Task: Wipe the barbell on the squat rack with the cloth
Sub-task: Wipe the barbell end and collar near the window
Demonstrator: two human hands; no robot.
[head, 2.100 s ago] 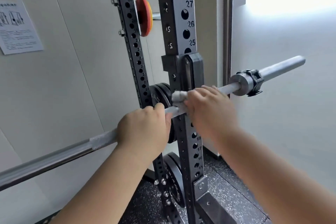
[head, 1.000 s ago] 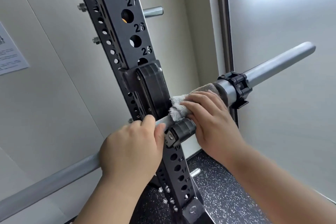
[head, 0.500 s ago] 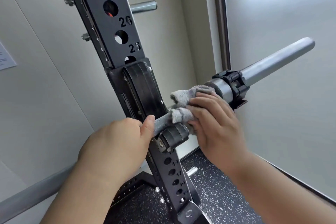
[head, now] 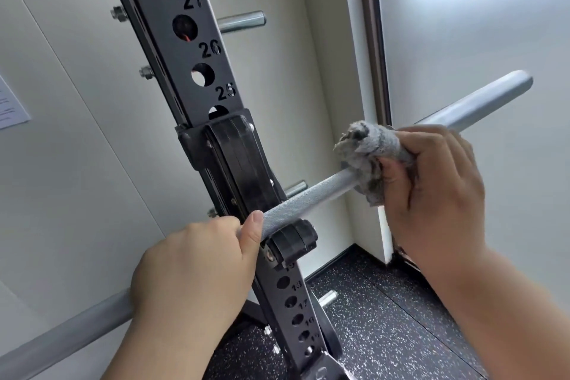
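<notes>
**Barbell: axis, grip points and surface condition**

The barbell [head: 311, 194] rests in the black J-hook [head: 234, 163] of the squat rack upright [head: 185, 40]. Its long axis runs from 8 o'clock to 2 o'clock across the view. The far sleeve end [head: 481, 105] points to 2 o'clock.

**Hand state**
- The left hand [head: 197, 262] is at 7 o'clock of the hook. Its fingers are wrapped over the shaft, and the thumb lies along the bar just beside the hook lip [head: 293, 241].
- The right hand [head: 438, 188] is at 2 o'clock of the hook, well apart from the left. It clamps the cloth [head: 367, 151] around the bar. A bunched tail of cloth stands free above the knuckles.

**Governing relation**
The hook sits between the two hands. The exposed bar beyond the cloth lies toward 2 o'clock, so the right hand is the nearer hand for it. In my judgement the next stroke follows the bar axis, either outward to the sleeve end or back toward the hook. The left hand serves to steady the bar against rolling.

**Materials**
- The shaft between hook and cloth is matt grey metal with fine knurling.
- The shaft at 8 o'clock of the left hand, and the sleeve, look smooth.
- The cloth is grey, pilled terry. It is soft and conforms to the round section.
- The upright is black perforated steel with numbered holes.
- The floor [head: 385, 318] is speckled rubber.
</notes>
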